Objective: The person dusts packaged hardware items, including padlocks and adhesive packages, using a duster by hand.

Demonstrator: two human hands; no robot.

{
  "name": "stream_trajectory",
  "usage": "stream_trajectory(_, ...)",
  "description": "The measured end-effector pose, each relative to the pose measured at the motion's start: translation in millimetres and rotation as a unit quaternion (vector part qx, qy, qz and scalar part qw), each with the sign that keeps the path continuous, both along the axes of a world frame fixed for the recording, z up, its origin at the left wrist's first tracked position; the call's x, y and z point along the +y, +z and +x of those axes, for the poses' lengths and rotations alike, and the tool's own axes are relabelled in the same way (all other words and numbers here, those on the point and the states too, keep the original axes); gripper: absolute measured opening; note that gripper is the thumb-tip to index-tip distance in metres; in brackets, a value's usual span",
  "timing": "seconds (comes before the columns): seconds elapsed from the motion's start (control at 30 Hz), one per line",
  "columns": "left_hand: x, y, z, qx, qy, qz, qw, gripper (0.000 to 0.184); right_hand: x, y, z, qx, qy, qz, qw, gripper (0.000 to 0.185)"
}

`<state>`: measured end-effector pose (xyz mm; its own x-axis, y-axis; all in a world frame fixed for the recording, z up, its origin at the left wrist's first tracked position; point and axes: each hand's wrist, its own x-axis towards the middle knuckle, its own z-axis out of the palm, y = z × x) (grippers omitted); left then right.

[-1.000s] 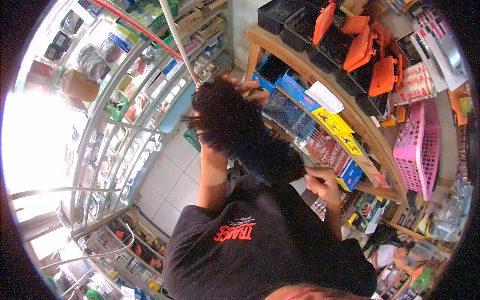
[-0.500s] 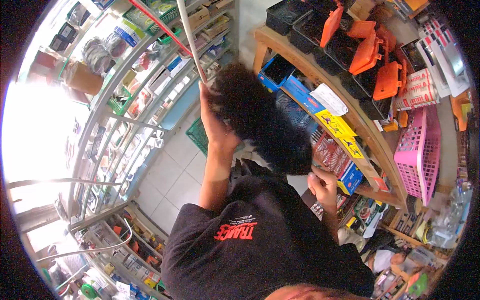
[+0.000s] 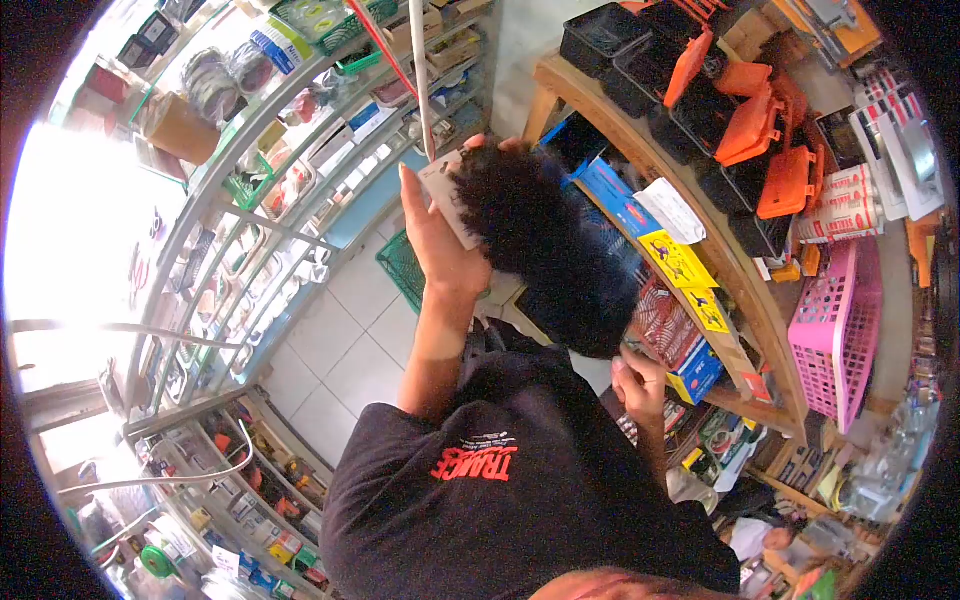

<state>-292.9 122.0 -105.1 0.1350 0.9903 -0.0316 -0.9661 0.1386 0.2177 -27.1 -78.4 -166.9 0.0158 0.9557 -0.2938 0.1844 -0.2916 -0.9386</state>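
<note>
My left hand (image 3: 452, 258) grips the upper-left end of a black bristly thing (image 3: 555, 255). A flat beige card-like piece (image 3: 450, 195) with a small hole shows at that end, between my thumb and the fingertips at its far edge. Long dark fibres fan out from it toward the lower right, over my body. At their lower end is my right hand (image 3: 642, 388), with fingers curled and fingertips against or just beside the fibres. Whether those fingers pinch anything I cannot make out.
Shelves of packaged goods (image 3: 290, 150) stand on the left, and a green basket (image 3: 402, 272) sits on the tiled floor. At right, a wooden rack (image 3: 715, 235) bears black bins with orange lids (image 3: 750, 130) and a pink basket (image 3: 838, 335). A pale pole (image 3: 420, 80) stands beyond my left hand.
My left hand and the black thing have turned, so the beige piece and more fingertips now show. The whole view has shifted slightly. My right hand stays by the fibres' lower end.
</note>
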Motion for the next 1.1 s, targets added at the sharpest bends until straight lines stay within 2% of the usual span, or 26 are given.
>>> stream_trajectory(0.03,-2,6,2,0.017,0.016,-0.029,0.999,0.082,1,4,-1,0.007,0.041,0.021,0.999,0.032)
stream_trajectory(0.1,2,-15,-5,-0.058,-0.062,0.090,0.992,0.077,5,9,-2,0.020,0.121,0.065,0.990,0.026)
stream_trajectory(0.13,6,-24,-7,-0.074,-0.079,0.126,0.986,0.077,2,5,-1,-0.033,0.085,0.078,0.993,0.022)
stream_trajectory(0.23,-2,4,3,-0.003,-0.003,-0.055,0.998,0.078,-3,4,-7,0.019,-0.045,0.007,0.999,0.022)
stream_trajectory(0.27,-2,3,6,0.019,-0.007,-0.039,0.999,0.079,4,5,3,-0.029,0.098,0.024,0.994,0.024)
stream_trajectory(0.37,1,-7,2,-0.056,-0.115,0.146,0.981,0.077,2,12,-3,-0.039,0.077,0.041,0.995,0.015)
stream_trajectory(0.4,-1,-2,3,-0.047,-0.100,0.136,0.985,0.078,1,9,-8,0.026,-0.004,0.040,0.999,0.015)
stream_trajectory(0.43,-4,3,10,0.054,0.023,-0.084,0.995,0.079,2,8,-6,0.019,0.024,0.040,0.999,0.015)
stream_trajectory(0.5,-6,16,15,0.062,0.026,-0.128,0.989,0.080,7,11,-2,0.004,0.080,0.040,0.996,0.015)
stream_trajectory(0.53,-2,1,13,0.005,-0.040,-0.001,0.999,0.078,7,14,-6,0.059,0.094,0.031,0.993,0.014)
stream_trajectory(0.57,1,-3,10,-0.053,-0.106,0.127,0.985,0.076,6,14,-9,0.042,0.054,0.027,0.997,0.013)
stream_trajectory(0.6,0,-7,9,-0.049,-0.100,0.130,0.985,0.078,5,14,-11,0.025,0.013,0.024,0.999,0.012)
stream_trajectory(0.63,1,-9,9,-0.076,-0.080,0.071,0.991,0.079,4,13,-12,0.009,-0.028,0.020,0.999,0.012)
stream_trajectory(0.67,0,-2,8,-0.101,-0.060,0.009,0.993,0.080,9,25,-12,0.019,-0.032,-0.036,0.999,0.014)
stream_trajectory(0.7,-2,1,9,-0.126,-0.040,-0.054,0.990,0.081,8,25,-12,0.012,-0.002,-0.019,1.000,0.014)
stream_trajectory(0.73,-3,0,8,-0.163,-0.062,-0.033,0.984,0.079,9,24,-13,0.004,0.029,0.000,1.000,0.015)
stream_trajectory(0.77,0,-9,11,-0.052,-0.097,0.128,0.986,0.074,9,24,-12,-0.004,0.061,0.021,0.998,0.015)
stream_trajectory(0.83,5,-28,7,-0.067,-0.122,0.191,0.972,0.071,10,26,-15,0.004,0.028,0.043,0.999,0.015)
stream_trajectory(0.9,-6,8,8,-0.107,-0.035,-0.004,0.994,0.066,12,27,-19,0.053,-0.043,0.041,0.997,0.018)
stream_trajectory(0.93,-4,6,9,-0.067,-0.036,-0.030,0.997,0.063,9,17,-9,0.012,0.023,0.027,0.999,0.023)
stream_trajectory(1.03,2,-25,9,0.050,-0.092,0.170,0.980,0.062,13,29,-13,0.045,0.089,0.029,0.995,0.023)
stream_trajectory(1.07,-2,-12,9,0.050,-0.092,0.113,0.988,0.072,16,36,-20,0.050,0.049,0.031,0.997,0.023)
stream_trajectory(1.1,-5,-3,9,0.038,-0.072,0.067,0.994,0.072,17,34,-22,0.070,0.041,0.046,0.996,0.024)
